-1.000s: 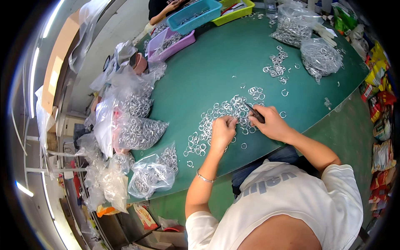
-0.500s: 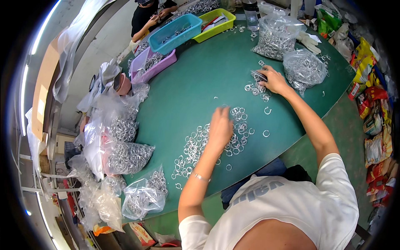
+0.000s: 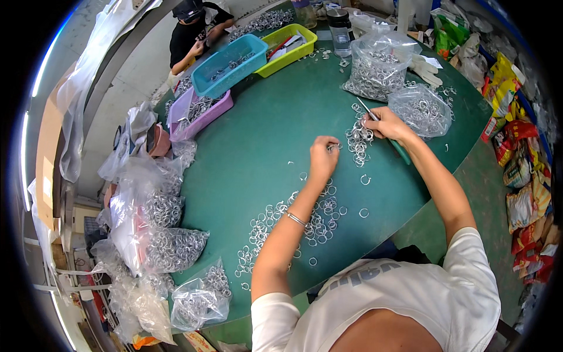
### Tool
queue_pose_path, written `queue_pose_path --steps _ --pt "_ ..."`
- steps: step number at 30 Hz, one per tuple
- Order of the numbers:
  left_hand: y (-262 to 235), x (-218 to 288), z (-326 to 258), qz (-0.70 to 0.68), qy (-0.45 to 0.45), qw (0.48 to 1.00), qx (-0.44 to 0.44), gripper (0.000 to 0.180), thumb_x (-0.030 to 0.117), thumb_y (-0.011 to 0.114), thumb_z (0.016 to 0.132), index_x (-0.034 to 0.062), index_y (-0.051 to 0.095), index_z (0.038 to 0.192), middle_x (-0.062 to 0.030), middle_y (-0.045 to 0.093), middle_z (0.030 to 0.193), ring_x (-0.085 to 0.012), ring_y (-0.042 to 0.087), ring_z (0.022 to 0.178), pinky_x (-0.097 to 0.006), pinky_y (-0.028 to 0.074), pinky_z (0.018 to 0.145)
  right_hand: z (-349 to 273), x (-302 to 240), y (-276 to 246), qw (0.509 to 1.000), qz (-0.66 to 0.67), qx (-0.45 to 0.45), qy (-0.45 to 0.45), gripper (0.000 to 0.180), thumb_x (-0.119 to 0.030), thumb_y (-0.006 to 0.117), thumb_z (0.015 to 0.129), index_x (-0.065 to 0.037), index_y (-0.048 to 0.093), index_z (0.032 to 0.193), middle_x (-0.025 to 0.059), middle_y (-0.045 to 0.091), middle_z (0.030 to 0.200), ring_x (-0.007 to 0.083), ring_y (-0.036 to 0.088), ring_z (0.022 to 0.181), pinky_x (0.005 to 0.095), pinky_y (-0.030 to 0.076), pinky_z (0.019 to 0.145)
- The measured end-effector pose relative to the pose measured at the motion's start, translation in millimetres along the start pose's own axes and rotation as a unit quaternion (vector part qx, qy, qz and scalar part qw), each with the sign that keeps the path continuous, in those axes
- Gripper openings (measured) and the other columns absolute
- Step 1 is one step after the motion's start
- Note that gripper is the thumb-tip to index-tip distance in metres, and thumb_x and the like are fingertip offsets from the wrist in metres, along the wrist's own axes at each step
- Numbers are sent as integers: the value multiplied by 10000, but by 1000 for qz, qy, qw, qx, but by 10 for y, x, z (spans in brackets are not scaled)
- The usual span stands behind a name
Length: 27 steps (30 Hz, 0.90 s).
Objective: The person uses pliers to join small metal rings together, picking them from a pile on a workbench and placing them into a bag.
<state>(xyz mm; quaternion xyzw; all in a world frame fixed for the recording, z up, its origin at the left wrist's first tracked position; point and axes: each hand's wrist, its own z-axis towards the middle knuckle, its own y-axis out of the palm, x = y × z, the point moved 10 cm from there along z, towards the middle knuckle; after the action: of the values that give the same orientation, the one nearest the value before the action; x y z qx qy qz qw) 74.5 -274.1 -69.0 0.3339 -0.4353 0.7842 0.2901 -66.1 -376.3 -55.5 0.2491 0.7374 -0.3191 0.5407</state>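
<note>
My left hand (image 3: 324,159) is closed over the green table (image 3: 246,146), pinching a small silver ring (image 3: 333,146) at its fingertips. Under and beside my left forearm spreads a loose pile of silver open rings (image 3: 319,226). In my right hand (image 3: 388,125) is a slim tool with a green handle (image 3: 402,152); its thin grey metal end points up and left past my fingers. A smaller heap of rings (image 3: 358,146) lies against those fingers, on their left side. Whether my right fingertips also grip a ring is hidden.
Bags of rings line the left edge (image 3: 176,249) and stand at the far right (image 3: 375,73). Blue (image 3: 229,79), purple (image 3: 202,120) and yellow-green baskets (image 3: 287,61) sit at the far left, near a seated person (image 3: 196,35). A lidded bottle (image 3: 340,35) stands at the back.
My left hand has moved right and away from the big pile, and now holds a ring. My right hand has turned, bringing the tool's green handle into sight. The view has shifted slightly.
</note>
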Motion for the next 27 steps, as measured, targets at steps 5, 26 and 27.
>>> queue_pose_path --steps 5,26,27 --pt "138 -215 136 -254 -170 951 -45 277 20 571 795 -20 559 1069 -133 576 1066 -186 584 882 -270 495 719 -115 -232 -62 998 -26 43 -37 119 -142 575 807 -27 567 779 10 559 608 51 390 432 215 267 390" --pt "374 241 71 101 64 990 -75 235 53 623 725 2 601 954 -121 564 996 -283 553 852 -340 464 743 -181 138 230 914 -391 100 -45 358 -236 721 655 -66 618 952 169 611 909 328 576 905 427 454 778" --pt "362 132 125 50 11 995 -81 194 42 606 741 -6 602 929 -110 576 953 -254 562 802 -330 475 704 -129 212 195 929 -361 87 -7 319 -210 709 663 -53 616 925 173 617 867 332 587 868 429 463 756"
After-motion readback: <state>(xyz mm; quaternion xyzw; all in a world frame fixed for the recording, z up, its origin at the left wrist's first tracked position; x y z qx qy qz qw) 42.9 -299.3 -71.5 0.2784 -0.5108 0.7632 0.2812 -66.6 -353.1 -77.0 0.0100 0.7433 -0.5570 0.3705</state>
